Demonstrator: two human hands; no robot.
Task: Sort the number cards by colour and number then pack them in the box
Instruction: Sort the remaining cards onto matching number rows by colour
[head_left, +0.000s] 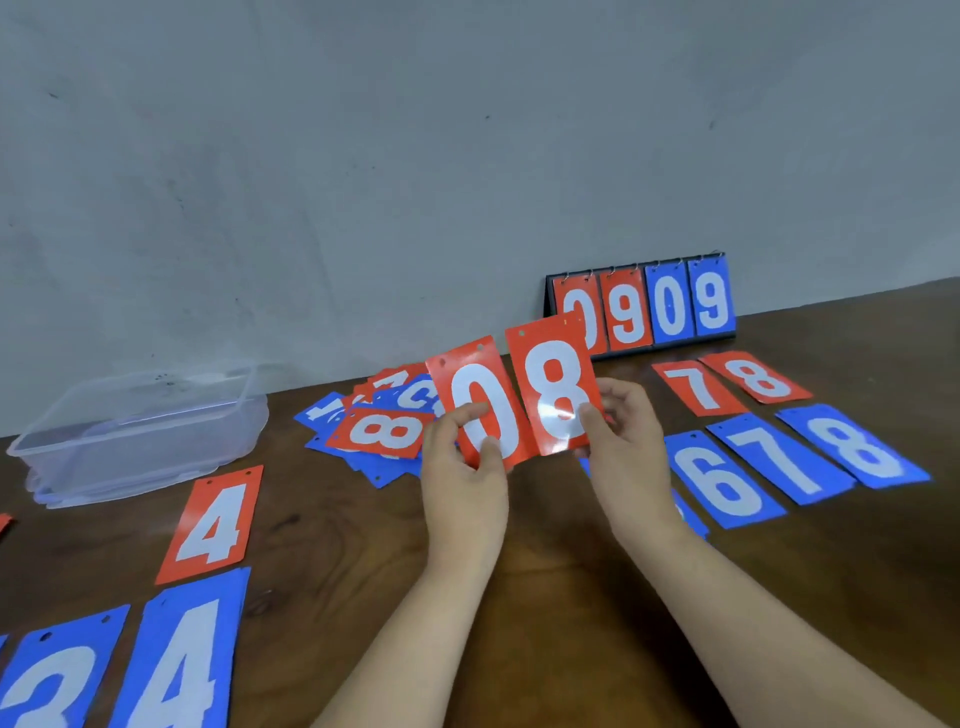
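Red 0 card (483, 410) sits pinched in the left hand (462, 467), red 8 card (553, 389) in the right hand (623, 447), so I'd stack it squarely on the laid-out red 8 (758, 382).

box (130, 467) left on table (545, 597), card pile (384, 431) right of it, flip stand (644, 306) far right against wall (363, 156)

Reaches in from the lower edge with both bare forearms, angled toward each other, wrists straight. Pinches red 0 card (480, 410) in left grip (462, 467), thumb on the face, fingers curled behind. Pinches red 8 card (553, 384) in right grip (623, 441), thumb on the lower face, fingers behind. Holds both grips side by side above counter (337, 519), close, not touching.
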